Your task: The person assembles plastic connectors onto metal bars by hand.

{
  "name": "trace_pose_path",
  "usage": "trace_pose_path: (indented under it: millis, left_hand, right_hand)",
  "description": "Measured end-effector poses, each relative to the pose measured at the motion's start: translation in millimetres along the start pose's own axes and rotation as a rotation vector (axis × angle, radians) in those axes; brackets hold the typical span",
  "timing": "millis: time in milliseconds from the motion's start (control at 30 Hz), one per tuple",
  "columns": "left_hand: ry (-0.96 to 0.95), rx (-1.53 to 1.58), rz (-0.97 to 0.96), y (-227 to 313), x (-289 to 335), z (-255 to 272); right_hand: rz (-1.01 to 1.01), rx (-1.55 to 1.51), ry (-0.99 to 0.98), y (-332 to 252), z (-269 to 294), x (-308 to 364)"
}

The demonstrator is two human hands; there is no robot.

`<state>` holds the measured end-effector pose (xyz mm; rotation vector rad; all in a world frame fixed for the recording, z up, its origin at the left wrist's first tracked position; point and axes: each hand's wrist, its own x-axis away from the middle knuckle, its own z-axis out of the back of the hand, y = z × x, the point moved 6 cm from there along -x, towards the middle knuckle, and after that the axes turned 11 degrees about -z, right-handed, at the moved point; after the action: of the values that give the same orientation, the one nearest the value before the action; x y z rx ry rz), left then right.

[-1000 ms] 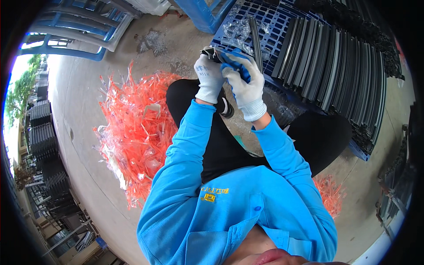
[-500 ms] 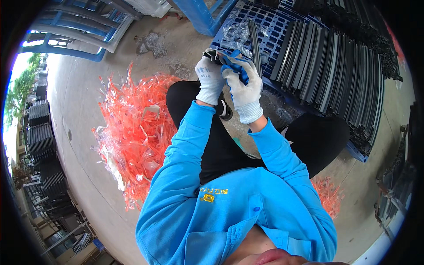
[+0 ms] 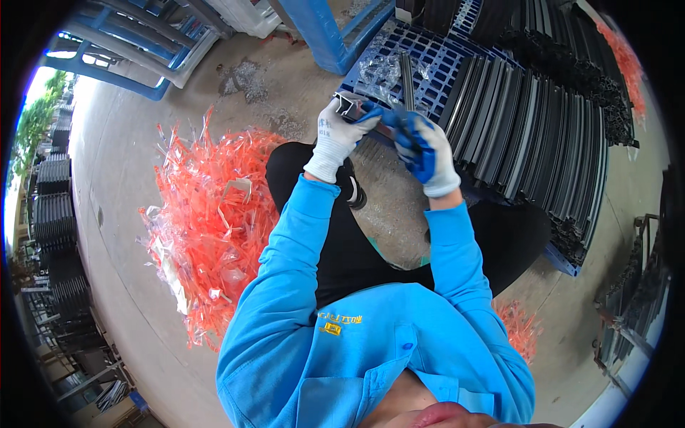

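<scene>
Both my hands wear white knit gloves with blue coated palms, and they are raised in front of my bent legs. My left hand (image 3: 337, 135) is closed around a black channel-shaped profile (image 3: 349, 107), whose open end points up and left. Close to its other side, my right hand (image 3: 427, 151) has its fingers curled in, with a dark blurred shape between them. Whether that shape is part of the same profile, I cannot tell. Just beyond my hands a single dark strip (image 3: 407, 78) lies on the blue plastic pallet (image 3: 437, 53).
Many long black profiles (image 3: 528, 135) lie side by side on the pallet to my right. A heap of orange and clear plastic scraps (image 3: 214, 221) stands at my left. Crumpled clear film (image 3: 380, 70) lies on the pallet. A blue frame (image 3: 314, 32) stands ahead.
My hands have drawn apart, the right one moving right and slightly down. Its fingers have turned inward and now show the blue palm side. My left hand still grips the profile.
</scene>
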<state>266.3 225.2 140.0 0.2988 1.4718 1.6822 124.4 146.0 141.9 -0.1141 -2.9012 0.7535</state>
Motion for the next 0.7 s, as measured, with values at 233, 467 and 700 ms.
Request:
trace_pose_path:
  millis: [233, 467, 700]
  left_hand:
    - [-0.069, 0.036, -0.125, 7, -3, -7]
    - [-0.185, 0.017, -0.166, 11, -1, -10]
    - [-0.265, 0.132, -0.059, 15, -3, -12]
  right_hand:
    - [0.313, 0.452, 0.551, -12, -27, -3]
    - [0.364, 0.519, 0.557, -3, -20, -20]
    - [0.357, 0.303, 0.488, 9, -1, -20]
